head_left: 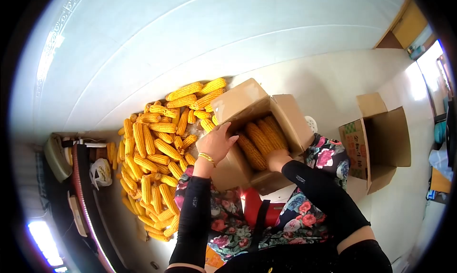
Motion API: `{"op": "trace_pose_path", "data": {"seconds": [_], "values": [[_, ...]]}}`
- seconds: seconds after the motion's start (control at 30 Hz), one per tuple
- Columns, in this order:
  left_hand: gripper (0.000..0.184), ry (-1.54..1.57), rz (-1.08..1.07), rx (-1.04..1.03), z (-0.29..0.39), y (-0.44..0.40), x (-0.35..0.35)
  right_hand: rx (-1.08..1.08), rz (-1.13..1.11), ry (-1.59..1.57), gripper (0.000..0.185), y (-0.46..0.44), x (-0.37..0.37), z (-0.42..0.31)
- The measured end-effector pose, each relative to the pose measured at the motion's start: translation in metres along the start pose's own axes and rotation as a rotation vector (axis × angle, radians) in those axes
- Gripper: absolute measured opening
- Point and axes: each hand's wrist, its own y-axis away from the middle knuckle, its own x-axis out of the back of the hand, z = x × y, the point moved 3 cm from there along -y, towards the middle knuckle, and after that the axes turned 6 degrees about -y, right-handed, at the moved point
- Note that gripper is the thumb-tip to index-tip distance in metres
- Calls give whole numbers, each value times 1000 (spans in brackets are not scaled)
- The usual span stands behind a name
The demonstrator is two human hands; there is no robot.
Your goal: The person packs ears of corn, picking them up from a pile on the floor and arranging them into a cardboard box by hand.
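Note:
An open cardboard box point(297, 123) stands in front of me, with several yellow corn cobs point(259, 138) lying side by side in it. My left hand point(216, 143) rests at the box's left side, fingers apart, with a gold bracelet at the wrist. My right hand point(277, 159) reaches into the box at the near ends of the cobs; its fingers are hidden, so its grip cannot be made out. Left of the box lies a large pile of corn cobs point(157, 154), which spreads up to the box's far left flap.
A second open cardboard box point(354, 146) stands on the floor at the right. A red object point(273, 215) is between my legs. On the left are a dark piece of furniture point(88, 197) and a white plastic bag point(101, 173). A pale wall point(190, 30) rises behind the pile.

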Motion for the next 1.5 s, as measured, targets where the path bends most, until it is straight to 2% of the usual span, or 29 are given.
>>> {"op": "trace_pose_path", "data": {"seconds": [0.07, 0.13, 0.2, 0.27, 0.37, 0.43, 0.47, 0.5, 0.6, 0.67, 0.7, 0.8, 0.93, 1.0, 1.13, 1.17, 1.27, 1.33, 1.37, 1.43, 1.47, 1.5], "values": [[59, 7, -26, 35, -6, 1, -1, 87, 17, 43, 27, 9, 8, -13], [57, -33, 163, -10, -15, 0, 0, 184, 33, 93, 28, 22, 17, -26], [55, -14, 344, -13, -17, 2, 21, 360, 245, 57, 28, 40, 28, -42], [54, -83, 495, 47, -36, 6, 42, 451, 260, 44, 29, 56, 41, -49], [52, 190, 581, 197, -76, 23, 70, 507, 299, 41, 30, 67, 59, -53], [52, 379, 501, 398, -123, 38, 67, 506, 375, 90, 30, 69, 68, -54], [50, 565, 510, 397, -136, 46, 64, 512, 372, 90, 30, 69, 70, -54], [49, 603, 521, 447, -155, 54, 57, 514, 395, 75, 30, 69, 73, -52], [47, 679, 512, 595, -222, 80, 12, 521, 432, 58, 32, 72, 78, -50], [49, 267, 428, 656, -307, 104, -58, 560, 421, 86, 33, 76, 79, -53], [50, 138, 345, 712, -324, 123, -93, 556, 415, 88, 33, 75, 76, -52], [54, 52, 117, 846, -343, 177, -193, 615, 397, 82, 35, 75, 62, -56], [58, 78, 61, 966, -337, 208, -274, 665, 325, 91, 38, 81, 66, -60], [61, 63, 123, 982, -333, 202, -288, 579, 181, 139, 50, 80, 70, -61], [66, -56, 317, 969, -336, 163, -273, 576, 203, 139, 52, 80, 77, -63], [72, -36, 280, 1006, -333, 146, -251, 573, 191, 139, 52, 79, 79, -63], [59, -34, 313, 1072, -326, 111, -209, 586, 157, 91, 54, 79, 85, -65], [53, 22, 428, 1045, -339, 102, -218, 567, 124, 85, 54, 77, 91, -64], [50, 14, 441, 963, -343, 96, -236, 565, 124, 90, 54, 73, 91, -64], [44, 100, 310, 846, -353, 81, -259, 550, 124, 123, 54, 73, 90, -61], [43, 182, 278, 789, -342, 71, -253, 547, 127, 125, 54, 74, 91, -61], [42, 133, 244, 703, -331, 58, -245, 540, 112, 117, 53, 75, 93, -61]]}}
